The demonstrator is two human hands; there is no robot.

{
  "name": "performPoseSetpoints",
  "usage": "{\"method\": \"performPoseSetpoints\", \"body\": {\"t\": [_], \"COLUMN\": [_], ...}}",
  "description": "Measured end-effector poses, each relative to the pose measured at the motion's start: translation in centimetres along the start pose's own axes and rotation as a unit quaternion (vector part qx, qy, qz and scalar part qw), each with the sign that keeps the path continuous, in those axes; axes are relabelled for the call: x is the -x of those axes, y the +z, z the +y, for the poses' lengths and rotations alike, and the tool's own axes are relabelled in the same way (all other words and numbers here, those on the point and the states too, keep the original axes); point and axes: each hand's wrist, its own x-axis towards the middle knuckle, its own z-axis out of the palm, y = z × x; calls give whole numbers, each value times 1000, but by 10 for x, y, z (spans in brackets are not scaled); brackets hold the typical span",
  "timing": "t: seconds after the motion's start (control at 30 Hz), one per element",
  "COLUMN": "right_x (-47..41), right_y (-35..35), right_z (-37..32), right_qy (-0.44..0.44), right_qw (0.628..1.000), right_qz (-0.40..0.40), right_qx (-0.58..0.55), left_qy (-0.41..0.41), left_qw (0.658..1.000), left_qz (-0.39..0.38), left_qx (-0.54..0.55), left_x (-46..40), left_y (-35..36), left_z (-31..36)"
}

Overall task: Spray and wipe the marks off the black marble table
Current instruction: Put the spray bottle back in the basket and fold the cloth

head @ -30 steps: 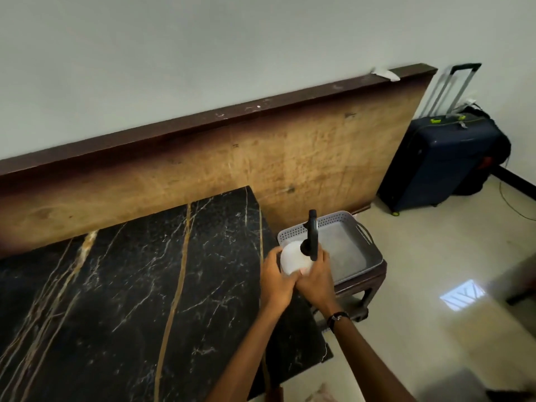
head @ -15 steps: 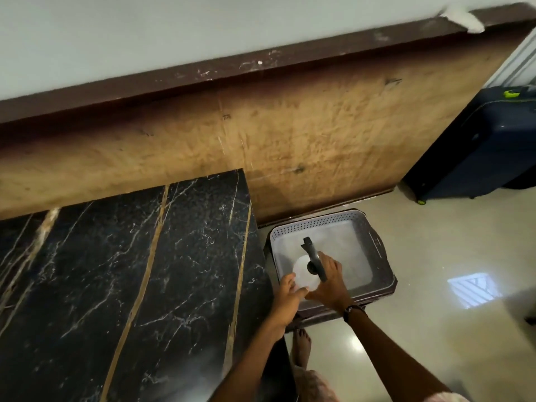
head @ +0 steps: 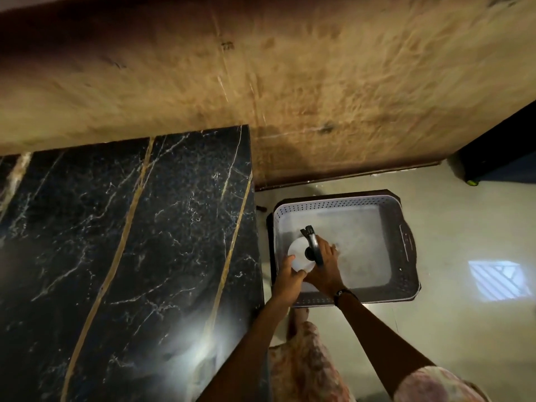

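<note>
Right hand is wrapped round the black trigger head of the spray bottle, left hand cupping its white body at about 8 o'clock. The bottle is down in the grey basket, which sits on a dark stool. I'd say keep it upright and clear the basket rim before swinging it toward 9 o'clock over the black marble table. Count: one bottle, one basket, one table, and I can't spot any cloth.
</note>
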Motion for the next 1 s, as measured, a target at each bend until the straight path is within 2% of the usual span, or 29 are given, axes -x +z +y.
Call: {"method": "performPoseSetpoints", "body": {"t": [0.33, 0.53, 0.63, 0.7, 0.77, 0.8, 0.87, 1.0], "right_x": [10, 16, 29, 43, 59, 65, 77, 98], "right_y": [0, -10, -30, -50, -65, -71, -76, -59], "right_z": [-17, -22, -29, -43, -59, -71, -101, -169], "right_qy": [21, 55, 92, 107, 93, 74, 23, -63], "right_qw": [1000, 998, 992, 979, 966, 966, 972, 982], "right_qz": [15, 10, 69, 149, 215, 221, 186, 58], "right_qx": [-8, -13, -45, -85, -108, -116, -142, -166], "left_qy": [-13, 22, 68, 92, 116, 131, 165, 199], "left_qw": [1000, 1000, 997, 994, 990, 986, 978, 965], "left_qz": [-5, -6, 8, 33, 57, 66, 71, 73], "left_qx": [-6, -9, 27, 40, 62, 77, 106, 156], "left_x": [-1, 20, 38, 53, 69, 76, 93, 123], "left_y": [-5, -9, -16, -25, -37, -44, -62, -107], "left_z": [5, 9, 10, 12, 15, 17, 18, 11]}}
